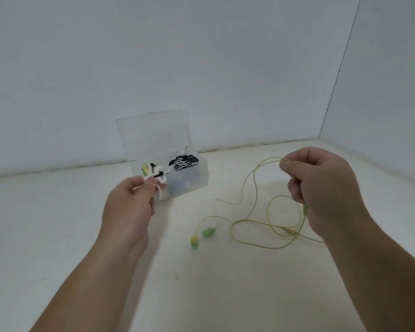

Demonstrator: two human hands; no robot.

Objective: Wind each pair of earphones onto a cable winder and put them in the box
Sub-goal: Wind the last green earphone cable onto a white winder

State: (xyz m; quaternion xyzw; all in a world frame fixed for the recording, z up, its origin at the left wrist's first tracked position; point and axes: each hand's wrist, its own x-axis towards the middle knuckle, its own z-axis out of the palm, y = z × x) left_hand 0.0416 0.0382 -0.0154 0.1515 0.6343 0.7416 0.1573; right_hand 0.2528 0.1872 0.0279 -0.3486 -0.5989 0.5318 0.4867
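I count two hands, the left hand [127,207] and the right hand [321,188]. One clear box [199,180] stands at twelve o'clock, with one black-and-white wound bundle [182,162] inside. One yellow-green cable [254,183] at three o'clock ends in two earbuds [209,232]. The left hand holds one blurred white piece [160,188].

I see my left hand [127,207] up in front of the open clear box [198,179], gripping a white cable winder [157,184] with white cord on it, all blurred. The box lid [153,133] stands upright against the wall, and inside lies a black winder [183,162] wrapped in black-and-white cable. My right hand [321,188] is raised, pinching the yellow-green earphone cable [272,159], which trails in loose loops to the pale table [58,224], where its two earbuds [209,232] lie side by side
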